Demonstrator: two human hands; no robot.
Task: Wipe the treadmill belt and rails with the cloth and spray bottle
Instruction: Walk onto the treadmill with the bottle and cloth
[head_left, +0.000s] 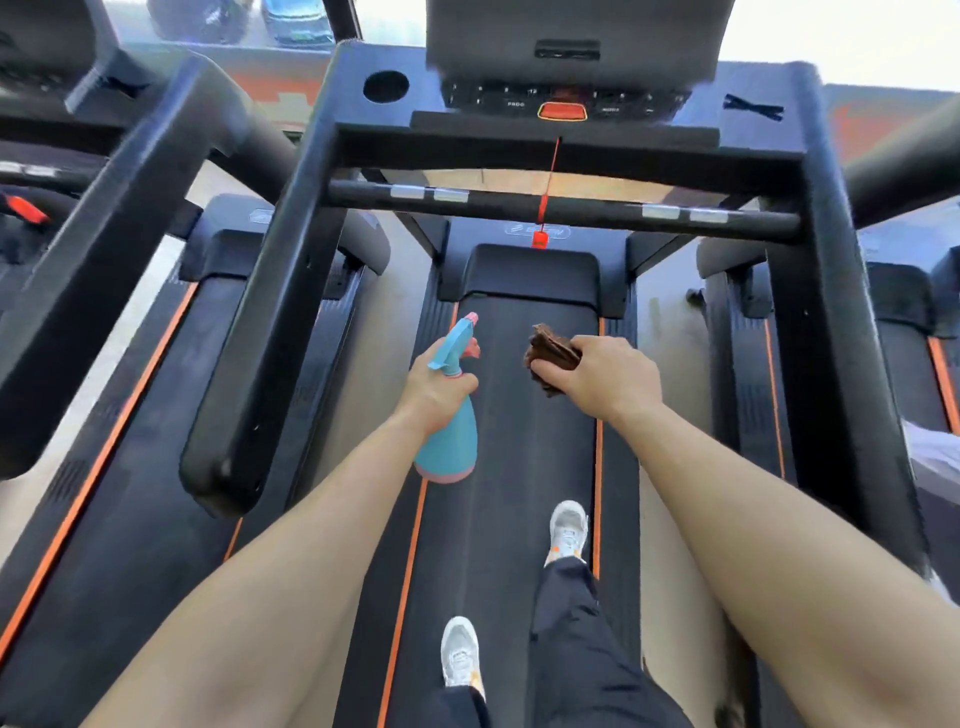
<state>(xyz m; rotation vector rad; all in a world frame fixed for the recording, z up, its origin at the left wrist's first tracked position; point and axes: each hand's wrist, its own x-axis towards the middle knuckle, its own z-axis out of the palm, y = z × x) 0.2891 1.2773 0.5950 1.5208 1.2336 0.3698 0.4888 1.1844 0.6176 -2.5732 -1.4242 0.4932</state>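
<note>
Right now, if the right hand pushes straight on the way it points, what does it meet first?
Probably the black motor cover at the front of the belt; the right hand, gripping the cloth, points there. Depth unclear: the crossbar may come first.

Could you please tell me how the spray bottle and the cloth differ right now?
The spray bottle is blue with pink trim; the cloth is dark brown. The left hand grips the spray bottle's neck; the right hand holds the cloth bunched up. Both are held above the belt.
</note>
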